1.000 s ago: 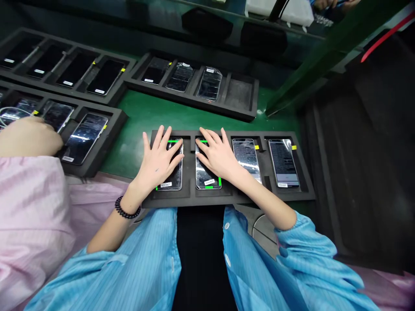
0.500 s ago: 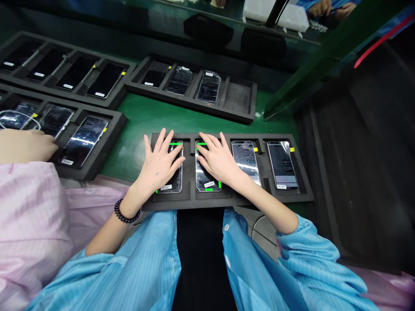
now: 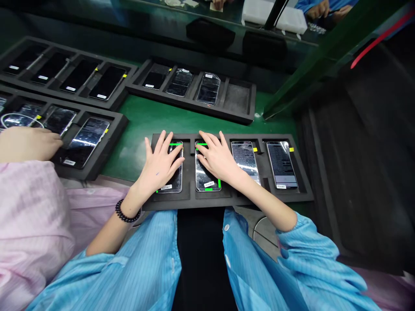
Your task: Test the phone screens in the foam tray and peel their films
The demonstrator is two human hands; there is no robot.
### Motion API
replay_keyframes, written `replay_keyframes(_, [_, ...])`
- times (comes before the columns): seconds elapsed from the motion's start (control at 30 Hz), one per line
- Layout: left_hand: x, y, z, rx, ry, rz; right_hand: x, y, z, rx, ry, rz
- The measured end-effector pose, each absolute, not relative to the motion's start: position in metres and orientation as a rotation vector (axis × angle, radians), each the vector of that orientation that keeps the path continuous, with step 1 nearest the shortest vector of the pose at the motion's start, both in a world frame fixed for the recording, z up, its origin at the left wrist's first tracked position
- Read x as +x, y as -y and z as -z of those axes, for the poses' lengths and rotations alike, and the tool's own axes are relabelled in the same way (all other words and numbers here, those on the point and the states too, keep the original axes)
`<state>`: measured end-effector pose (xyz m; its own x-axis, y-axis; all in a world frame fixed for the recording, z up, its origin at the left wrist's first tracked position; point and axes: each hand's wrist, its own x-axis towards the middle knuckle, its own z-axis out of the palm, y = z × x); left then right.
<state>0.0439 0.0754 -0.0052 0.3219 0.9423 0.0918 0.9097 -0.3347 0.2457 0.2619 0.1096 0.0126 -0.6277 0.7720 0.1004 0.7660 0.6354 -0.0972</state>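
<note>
**Black foam tray, both hands flat on two phones**

Black foam tray sits at the near edge of the green belt, four slots, a phone in each. Left hand lies palm down on the first phone, fingers spread and straight, nothing gripped; fingertips reach the top of the screen, where a green bar shows. Right hand lies flat on the second phone, fingers splayed, pointing up and left, also gripping nothing. Green corner marks show on both screens. Black bead bracelet on the left wrist. Blue sleeves at the bottom.

Third phone is just right of the right hand, partly under the wrist; fourth phone is clear of both hands. Both have lit screens with text, too small to read, and yellow tabs at the top right.

Another tray lies farther back holding three phones, its right slot bare. Two more trays at left hold dark phones. A co-worker's hand in a pink sleeve rests on the near left tray, beside a phone there.
</note>
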Motion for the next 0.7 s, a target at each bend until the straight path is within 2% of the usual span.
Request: replay_keyframes(0.7, [0.044, -0.075, 0.004, 2.496, -1.743, -0.281, 0.264, -0.103, -0.016, -1.237, 2.741, -0.050])
